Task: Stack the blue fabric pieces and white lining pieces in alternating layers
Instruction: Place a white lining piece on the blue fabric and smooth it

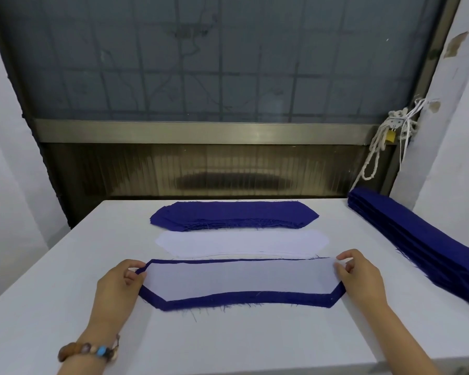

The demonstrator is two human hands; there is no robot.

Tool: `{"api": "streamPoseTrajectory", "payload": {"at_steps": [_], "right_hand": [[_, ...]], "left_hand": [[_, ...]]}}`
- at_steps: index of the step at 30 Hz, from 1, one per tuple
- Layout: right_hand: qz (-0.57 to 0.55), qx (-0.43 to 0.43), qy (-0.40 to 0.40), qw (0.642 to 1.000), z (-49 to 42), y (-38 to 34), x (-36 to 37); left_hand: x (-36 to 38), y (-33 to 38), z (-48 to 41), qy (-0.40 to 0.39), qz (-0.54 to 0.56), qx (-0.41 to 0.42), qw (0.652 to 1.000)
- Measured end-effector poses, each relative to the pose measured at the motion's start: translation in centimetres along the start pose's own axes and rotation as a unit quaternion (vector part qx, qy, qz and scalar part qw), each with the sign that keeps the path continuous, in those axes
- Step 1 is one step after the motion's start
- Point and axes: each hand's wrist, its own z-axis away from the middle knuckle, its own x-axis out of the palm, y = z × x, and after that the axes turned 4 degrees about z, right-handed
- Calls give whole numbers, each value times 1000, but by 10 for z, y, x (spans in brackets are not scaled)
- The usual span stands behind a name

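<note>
A white lining piece (238,278) lies on top of a blue fabric piece (244,298) in front of me, the blue showing as a border around it. My left hand (119,286) pinches the left end of this pair. My right hand (359,277) pinches the right end of the white piece. Behind them lies a pile of white lining pieces (241,242). Farther back sits a pile of blue fabric pieces (233,214) with frayed edges.
Everything rests on a white table (65,280). A tall stack of long blue fabric strips (417,239) runs along the table's right side. A window frame (201,131) and a knotted white rope (382,142) stand beyond the far edge.
</note>
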Motion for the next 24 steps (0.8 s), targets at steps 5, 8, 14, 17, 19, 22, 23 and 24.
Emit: {"api": "streamPoseTrajectory", "payload": {"at_steps": [5, 8, 14, 17, 19, 22, 23, 24], "right_hand": [[13, -6, 0, 1000, 0, -1, 1], [29, -10, 6, 1000, -1, 0, 1], [47, -18, 2, 999, 0, -1, 2], [44, -16, 1, 999, 0, 0, 2], [42, -21, 5, 999, 1, 0, 2], [39, -32, 11, 999, 1, -2, 2], [44, -37, 7, 998, 1, -3, 2], [52, -44, 5, 998, 0, -4, 3]], "left_hand": [[2, 0, 0, 5, -7, -5, 1000], [2, 2, 1, 13, -8, -10, 1000], [1, 3, 2, 17, -5, -10, 1000], [2, 2, 2, 17, -1, -17, 1000], [2, 1, 1, 20, -2, -18, 1000], [-3, 0, -3, 19, 21, -40, 999], [-6, 0, -5, 18, 35, -49, 998], [-7, 1, -7, 18, 44, -52, 998]]}}
